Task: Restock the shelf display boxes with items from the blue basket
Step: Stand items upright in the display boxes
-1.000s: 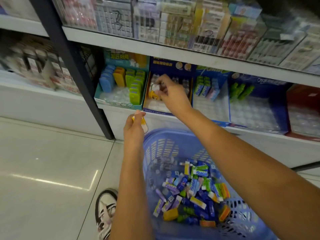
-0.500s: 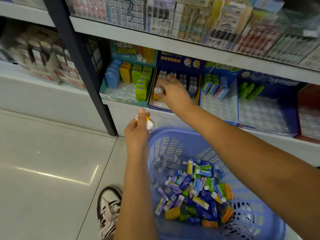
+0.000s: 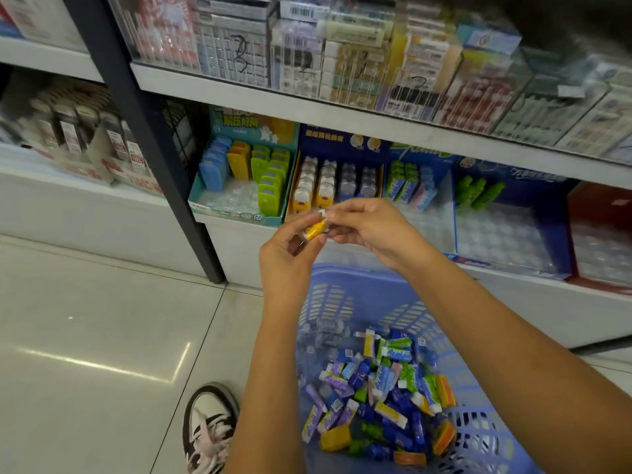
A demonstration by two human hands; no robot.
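Small yellow item point(image 3: 316, 229) held mid-air between both hands, above the blue basket point(image 3: 328, 302), in front of the lower shelf point(image 3: 239, 234). Left hand point(image 3: 287, 265) pinches its lower end, fingers curled; the palm seems to hold something else, too blurred to tell what. Right hand point(image 3: 372, 230) pinches the white top end with thumb and forefinger, other fingers curled under.

The basket sits on the floor against the shelf base, with loose mixed packets point(image 3: 376, 388) piled in it: blue, green, purple, orange.

On the lower shelf, side by side: teal display box point(image 3: 239, 213), part full; dark blue display box point(image 3: 342, 138) with rows of yellow-and-white pieces, directly behind the hands; further blue boxes point(image 3: 513, 234), mostly bare clear trays; red box point(image 3: 602, 234) at the edge.

Upper shelf point(image 3: 307, 107) is packed with clear-fronted packs. Black upright post point(image 3: 147, 148) stands left of the boxes. Glossy pale tile floor point(image 3: 85, 336) shows light glare. One shoe point(image 3: 208, 425) is beside the basket.
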